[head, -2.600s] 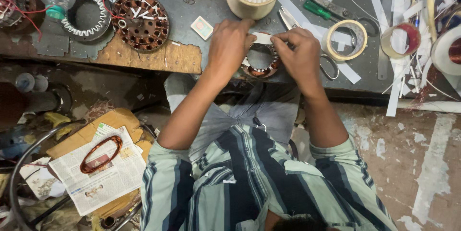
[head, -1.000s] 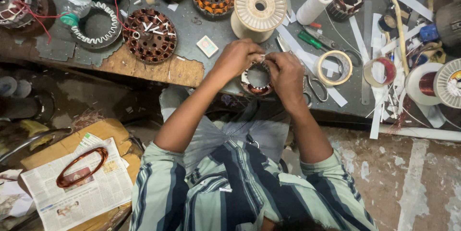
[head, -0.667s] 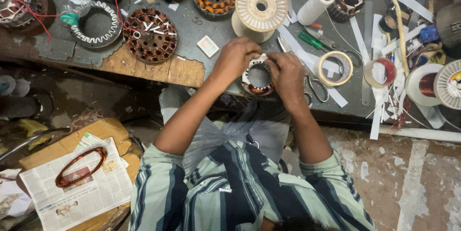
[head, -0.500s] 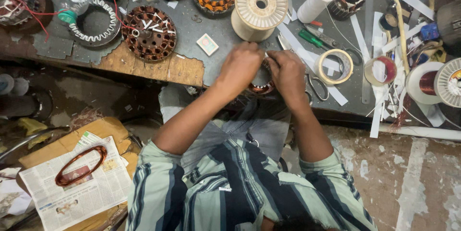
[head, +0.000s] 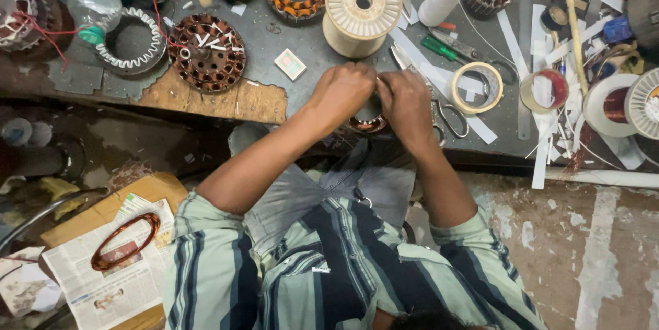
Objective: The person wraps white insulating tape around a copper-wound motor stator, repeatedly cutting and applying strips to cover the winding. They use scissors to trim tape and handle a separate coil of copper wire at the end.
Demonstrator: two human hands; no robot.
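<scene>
Two hands met over a small motor stator [head: 367, 123] at the near edge of the workbench [head: 309, 90]. The left hand [head: 341, 90] and the right hand [head: 406, 100] were both curled tight on top of it, fingertips pinched together where the winding sat, so most of the stator was hidden and only its copper-coloured lower rim showed. What the fingertips gripped could not be told. By the look of it the coil work was mid-way: copper was already in the core, yet the hands were busy at its top. Just beyond lay scissors [head: 447, 116] and a ring of tape [head: 476, 87]. Farther back stood a large spool of wire [head: 362, 6] and a bigger wound stator [head: 206, 51].
</scene>
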